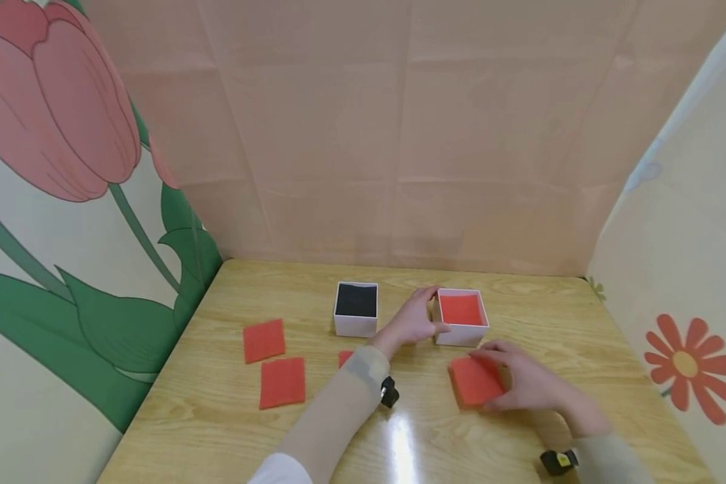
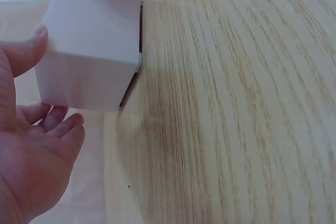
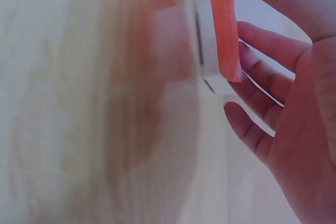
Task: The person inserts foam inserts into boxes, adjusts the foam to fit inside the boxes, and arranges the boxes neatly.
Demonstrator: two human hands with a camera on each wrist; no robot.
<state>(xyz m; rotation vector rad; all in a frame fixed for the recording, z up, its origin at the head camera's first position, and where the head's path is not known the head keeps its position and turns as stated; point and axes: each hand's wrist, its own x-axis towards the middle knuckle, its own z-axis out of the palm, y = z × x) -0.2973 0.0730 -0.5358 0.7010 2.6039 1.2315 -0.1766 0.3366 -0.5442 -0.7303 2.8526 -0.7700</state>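
Red and soft-looking, a pad (image 1: 476, 382) is in the grasp of the right hand (image 1: 532, 380), thumb at its near side and fingers at its far side. It is just on the near side of a white box (image 1: 460, 334), over the part of the tabletop (image 1: 206, 437) towards the right edge. Held by one end like this, the pad leaves its other end free of the fingers, which probably makes it easy to turn; the right wrist view shows it on edge, seemingly above the wood, though blur hides any exact gap.

The left hand (image 1: 413, 319) grasps the white box at its left end, thumb on the near side and fingertips behind. That hold likely steadies a light box against sliding, and it leaves the open top uncovered, with red showing inside.

A second box (image 1: 355, 327), black inside, stands near the tabletop's far edge, nearer the far left corner and apart from the first; the gap gives the left hand room to reach in between.

Two more pads, an upper one (image 1: 264, 341) and a lower one (image 1: 282, 382), lie flat towards the left edge, separate, so each can presumably be picked up singly. Another red piece (image 1: 345, 357) is mostly hidden behind the left forearm.
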